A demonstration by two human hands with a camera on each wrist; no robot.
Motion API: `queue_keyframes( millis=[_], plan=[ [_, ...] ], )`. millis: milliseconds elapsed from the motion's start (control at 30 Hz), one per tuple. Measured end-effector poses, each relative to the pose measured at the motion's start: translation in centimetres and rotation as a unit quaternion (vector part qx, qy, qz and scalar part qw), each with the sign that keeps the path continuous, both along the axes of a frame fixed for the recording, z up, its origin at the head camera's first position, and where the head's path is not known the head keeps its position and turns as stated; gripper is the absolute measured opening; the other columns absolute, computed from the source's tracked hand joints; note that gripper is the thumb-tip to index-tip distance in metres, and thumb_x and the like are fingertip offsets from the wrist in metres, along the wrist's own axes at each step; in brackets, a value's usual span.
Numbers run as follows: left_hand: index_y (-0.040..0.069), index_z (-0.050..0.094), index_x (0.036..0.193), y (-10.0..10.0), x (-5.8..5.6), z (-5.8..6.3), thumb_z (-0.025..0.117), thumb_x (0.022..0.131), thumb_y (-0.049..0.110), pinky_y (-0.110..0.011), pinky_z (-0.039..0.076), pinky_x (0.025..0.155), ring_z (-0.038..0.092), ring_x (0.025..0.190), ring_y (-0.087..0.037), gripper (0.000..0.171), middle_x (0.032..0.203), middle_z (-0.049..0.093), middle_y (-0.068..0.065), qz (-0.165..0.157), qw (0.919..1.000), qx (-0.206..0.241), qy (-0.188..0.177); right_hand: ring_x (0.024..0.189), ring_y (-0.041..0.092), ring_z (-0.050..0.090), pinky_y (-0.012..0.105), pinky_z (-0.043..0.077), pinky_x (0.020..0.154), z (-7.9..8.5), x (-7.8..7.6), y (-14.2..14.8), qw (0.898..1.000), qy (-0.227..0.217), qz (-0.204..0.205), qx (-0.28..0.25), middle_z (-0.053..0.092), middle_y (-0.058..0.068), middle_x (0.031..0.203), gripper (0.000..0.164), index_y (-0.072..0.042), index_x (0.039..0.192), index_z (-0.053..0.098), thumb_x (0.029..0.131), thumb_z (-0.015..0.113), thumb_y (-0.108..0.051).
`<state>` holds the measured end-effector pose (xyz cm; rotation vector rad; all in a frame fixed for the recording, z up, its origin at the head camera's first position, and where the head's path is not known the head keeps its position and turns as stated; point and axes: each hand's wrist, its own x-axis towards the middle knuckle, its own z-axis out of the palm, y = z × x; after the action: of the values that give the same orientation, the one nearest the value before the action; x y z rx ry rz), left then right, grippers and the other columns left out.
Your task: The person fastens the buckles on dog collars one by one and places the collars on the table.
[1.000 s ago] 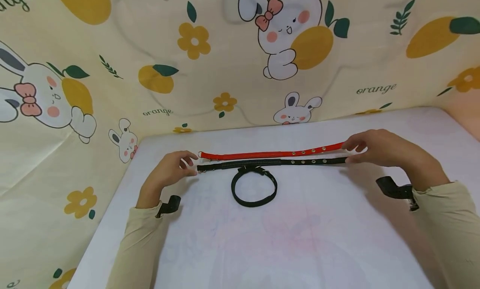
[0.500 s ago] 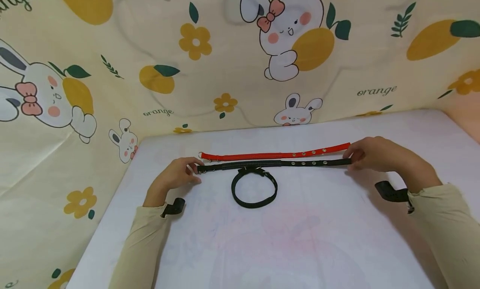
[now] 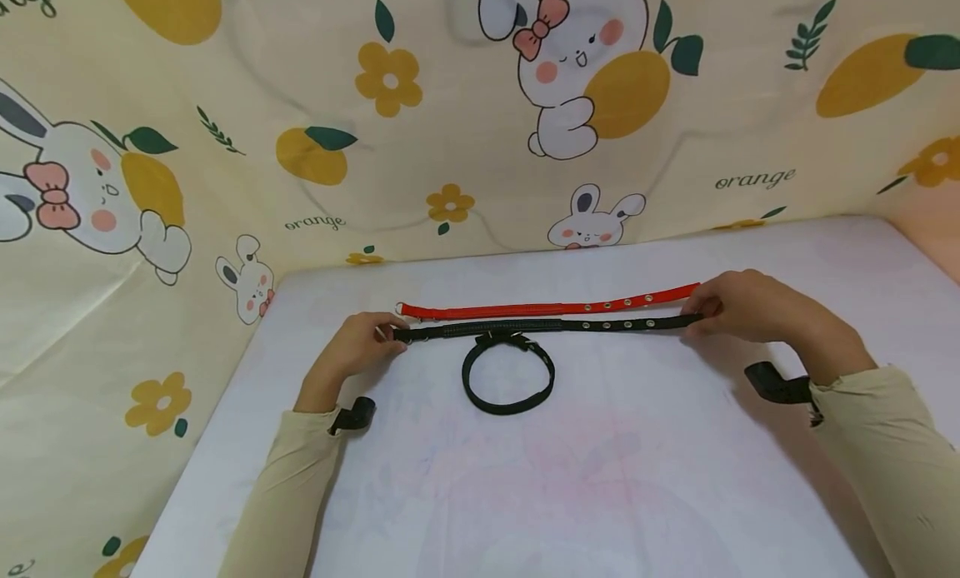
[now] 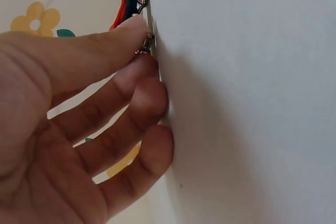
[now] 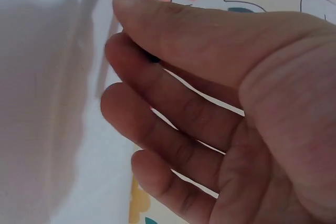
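Note:
A straight black collar (image 3: 517, 326) with metal eyelets stretches between my two hands. My left hand (image 3: 360, 343) pinches its buckle end; in the left wrist view the thumb (image 4: 131, 30) and fingertips close on the metal fitting (image 4: 143, 51). At the other end my right hand (image 3: 746, 307) pinches the plain tip between thumb (image 5: 131, 3) and fingers, the tip showing dark behind the thumb. Just behind lies a straight red collar (image 3: 495, 313), its right end meeting the right fingers in the head view; whether they touch it I cannot tell.
In front of the straight collars lies a second black collar (image 3: 467, 380), buckled into a ring. Everything lies on a white table (image 3: 525, 495). A patterned cloth (image 3: 420, 153) with rabbits and oranges hangs along the back and left edges.
The left hand has shifted slightly right and now pinches the buckle end of the black collar. The right hand has moved slightly lower and now holds the tip. The ring-shaped collar stays put.

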<state>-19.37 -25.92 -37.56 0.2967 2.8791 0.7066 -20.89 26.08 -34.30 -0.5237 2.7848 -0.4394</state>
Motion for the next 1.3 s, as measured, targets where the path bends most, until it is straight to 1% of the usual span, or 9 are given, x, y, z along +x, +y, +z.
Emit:
queue_keyframes(
  millis=[200, 367, 467, 600, 700, 867, 1067, 1200, 1300],
  plan=[
    [0.008, 0.072, 0.113, -0.2, 0.1, 0.1, 0.073, 0.09, 0.018, -0.03, 0.048, 0.072, 0.063, 0.088, -0.024, 0.025, 0.093, 0.066, -0.009, 0.023, 0.9997, 0.003, -0.006, 0.077, 0.015, 0.052, 0.029, 0.039, 0.065, 0.3, 0.0, 0.0, 1.0, 0.007, -0.001, -0.001, 0.067, -0.006, 0.081, 0.027, -0.012, 0.106, 0.076, 0.083, 0.08, -0.027],
    [0.01, 0.071, 0.114, -0.4, 0.0, 0.3, 0.072, 0.091, 0.022, -0.032, 0.051, 0.075, 0.065, 0.094, -0.026, 0.026, 0.103, 0.068, -0.011, 0.039, 0.9991, 0.007, -0.011, 0.077, 0.016, 0.05, 0.03, 0.037, 0.063, 0.5, 0.0, 0.1, 1.0, 0.001, -0.011, -0.012, 0.065, -0.004, 0.082, 0.028, -0.011, 0.108, 0.075, 0.086, 0.078, -0.028],
    [0.011, 0.069, 0.116, -0.5, 0.0, 0.3, 0.072, 0.091, 0.023, -0.03, 0.051, 0.072, 0.065, 0.088, -0.023, 0.028, 0.107, 0.069, -0.012, 0.055, 0.9977, 0.025, -0.029, 0.076, 0.016, 0.05, 0.03, 0.037, 0.062, 0.7, 0.1, 0.0, 1.0, 0.006, -0.016, -0.019, 0.064, -0.003, 0.082, 0.028, -0.011, 0.11, 0.074, 0.088, 0.076, -0.029],
    [0.011, 0.067, 0.12, -0.6, 0.0, 0.3, 0.072, 0.092, 0.022, -0.025, 0.05, 0.067, 0.064, 0.078, -0.018, 0.03, 0.104, 0.068, -0.012, 0.062, 0.9956, 0.05, -0.049, 0.079, 0.016, 0.055, 0.03, 0.041, 0.064, 1.0, 0.2, -0.1, 0.999, 0.025, -0.015, -0.03, 0.067, -0.002, 0.088, 0.029, -0.013, 0.114, 0.073, 0.089, 0.074, -0.029],
    [0.01, 0.066, 0.122, -0.7, 0.0, 0.5, 0.072, 0.092, 0.02, -0.025, 0.051, 0.068, 0.064, 0.075, -0.016, 0.032, 0.1, 0.067, -0.012, 0.061, 0.9946, 0.067, -0.05, 0.085, 0.016, 0.061, 0.031, 0.044, 0.067, 1.1, 0.3, -0.2, 0.998, 0.046, -0.015, -0.048, 0.07, -0.003, 0.091, 0.029, -0.016, 0.115, 0.073, 0.089, 0.075, -0.03],
    [0.009, 0.066, 0.123, -1.0, -0.1, 0.7, 0.074, 0.09, 0.015, -0.026, 0.054, 0.072, 0.068, 0.076, -0.016, 0.035, 0.098, 0.067, -0.012, 0.071, 0.9882, 0.118, -0.066, 0.086, 0.011, 0.063, 0.027, 0.045, 0.068, 1.3, 0.3, -0.6, 0.994, 0.071, -0.026, -0.081, 0.07, -0.006, 0.089, 0.03, -0.02, 0.116, 0.073, 0.088, 0.077, -0.032],
    [0.01, 0.069, 0.12, -1.2, 0.0, 0.8, 0.078, 0.086, 0.014, -0.026, 0.051, 0.077, 0.065, 0.084, -0.015, 0.036, 0.101, 0.07, -0.008, 0.092, 0.9829, 0.138, -0.08, 0.078, 0.007, 0.057, 0.024, 0.041, 0.065, 1.2, 0.3, -1.1, 0.99, 0.068, -0.052, -0.109, 0.07, -0.002, 0.089, 0.036, -0.02, 0.118, 0.073, 0.086, 0.078, -0.036],
    [0.009, 0.07, 0.12, -1.2, 0.1, 0.9, 0.079, 0.086, 0.014, -0.027, 0.051, 0.078, 0.065, 0.083, -0.015, 0.036, 0.098, 0.07, -0.007, 0.1, 0.9781, 0.162, -0.083, 0.081, 0.011, 0.058, 0.025, 0.042, 0.069, 1.0, 0.3, -1.6, 0.986, 0.068, -0.08, -0.127, 0.073, 0.001, 0.094, 0.036, -0.019, 0.119, 0.072, 0.087, 0.077, -0.037],
    [0.01, 0.07, 0.121, -1.2, 0.1, 0.8, 0.078, 0.086, 0.013, -0.028, 0.051, 0.079, 0.064, 0.084, -0.013, 0.036, 0.098, 0.072, -0.007, 0.1, 0.9735, 0.19, -0.078, 0.084, 0.007, 0.06, 0.025, 0.043, 0.072, 0.8, 0.4, -1.9, 0.983, 0.067, -0.093, -0.146, 0.075, 0.002, 0.097, 0.036, -0.02, 0.119, 0.072, 0.089, 0.075, -0.039]
  ],
)
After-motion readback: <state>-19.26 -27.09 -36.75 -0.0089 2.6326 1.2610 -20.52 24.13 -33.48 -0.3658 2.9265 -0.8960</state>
